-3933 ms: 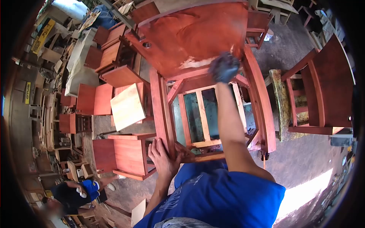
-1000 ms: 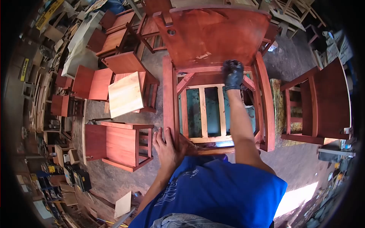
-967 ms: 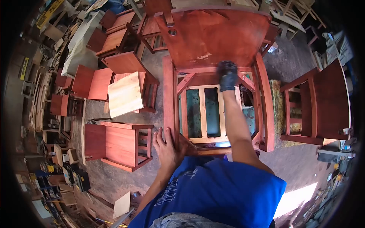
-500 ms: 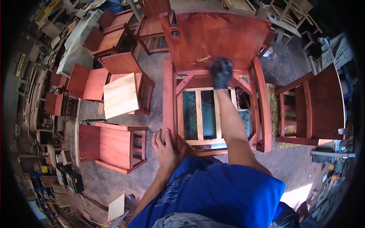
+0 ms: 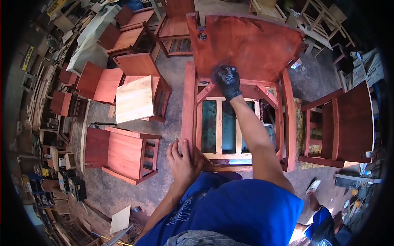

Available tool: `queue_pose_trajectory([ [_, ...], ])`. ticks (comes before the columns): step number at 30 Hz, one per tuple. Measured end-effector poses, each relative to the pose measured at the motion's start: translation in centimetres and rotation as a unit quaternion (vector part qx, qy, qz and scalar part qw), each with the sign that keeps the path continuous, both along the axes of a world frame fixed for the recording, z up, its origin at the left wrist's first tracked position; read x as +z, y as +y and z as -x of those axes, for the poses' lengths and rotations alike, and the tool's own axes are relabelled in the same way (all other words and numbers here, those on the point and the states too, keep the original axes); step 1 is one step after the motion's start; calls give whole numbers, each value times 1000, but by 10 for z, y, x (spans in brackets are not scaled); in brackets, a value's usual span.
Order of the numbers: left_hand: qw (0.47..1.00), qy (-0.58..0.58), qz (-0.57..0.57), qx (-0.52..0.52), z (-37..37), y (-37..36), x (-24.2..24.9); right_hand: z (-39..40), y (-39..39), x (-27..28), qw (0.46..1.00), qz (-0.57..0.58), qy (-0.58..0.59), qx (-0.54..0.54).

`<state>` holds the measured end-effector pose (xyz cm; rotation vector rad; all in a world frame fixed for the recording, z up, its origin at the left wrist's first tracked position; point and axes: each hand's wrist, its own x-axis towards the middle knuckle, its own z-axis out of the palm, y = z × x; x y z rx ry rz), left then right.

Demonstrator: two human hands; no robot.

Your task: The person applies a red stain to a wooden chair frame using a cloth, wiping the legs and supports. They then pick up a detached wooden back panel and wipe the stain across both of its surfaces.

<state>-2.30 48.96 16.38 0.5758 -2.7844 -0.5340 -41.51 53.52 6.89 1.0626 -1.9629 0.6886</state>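
My right hand (image 5: 227,83), in a black glove, presses a dark wad, partly hidden under its fingers, to the lower part of a red-stained wooden panel (image 5: 250,45). The panel rises from the far side of a red wooden frame (image 5: 189,106). Lighter slats (image 5: 218,127) cross the frame's opening, with a green surface beneath them. My bare left hand (image 5: 182,164) rests at the frame's near left corner, its fingers apart and holding nothing.
Several red chairs (image 5: 123,153) stand on the left, one bearing a pale board (image 5: 134,99). Another red chair (image 5: 349,123) stands at the right. A person (image 5: 324,223) in blue is at the lower right, and scrap wood lines the left edge.
My right hand has moved left along the bottom of the panel. The view has shifted slightly, and a person now shows at the lower right. My left hand stays at the frame's corner.
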Motion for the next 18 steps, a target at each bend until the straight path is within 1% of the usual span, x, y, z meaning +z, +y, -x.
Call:
queue_pose_trajectory([
  [1,1000,-1,-6,0,1,1,2,9,17,-13,1000,-3,-3,0],
  [2,1000,-3,-12,0,-2,2,3,12,38,-12,993,-27,-102,50],
  [3,1000,-3,-14,3,-5,1,1,16,51,0,974,-49,-195,101],
  [4,1000,3,-8,0,-9,1,-2,-3,68,52,801,100,-572,147],
  [6,1000,27,0,3,2,-2,-4,21,61,72,856,97,-491,133],
  [7,1000,19,-7,2,-1,0,-1,27,49,72,916,107,-372,108],
  [8,1000,8,-11,-5,-4,0,1,20,32,89,958,118,-249,77],
  [9,1000,9,-8,-11,-1,-3,0,19,19,108,984,130,-114,42],
  [10,1000,9,1,-10,-1,-3,-2,20,15,118,991,134,24,7],
  [11,1000,8,7,-8,-1,0,-5,20,17,100,991,133,27,3],
  [12,1000,10,7,-12,-1,-1,-6,20,14,65,995,40,84,39],
  [13,1000,11,9,-15,-2,-1,-5,14,14,46,986,-54,138,74],
  [14,1000,4,1,-13,-6,1,-2,4,28,44,995,-29,-47,86],
  [15,1000,3,-5,-8,-5,-1,0,7,48,48,970,-2,-223,98],
  [16,1000,15,-4,-3,2,-4,0,41,62,35,992,-72,-92,47],
  [17,1000,13,-3,-7,0,-4,1,41,58,60,992,-75,-91,50],
  [18,1000,6,-4,-13,-5,-2,1,28,57,104,999,-11,-24,-34],
])
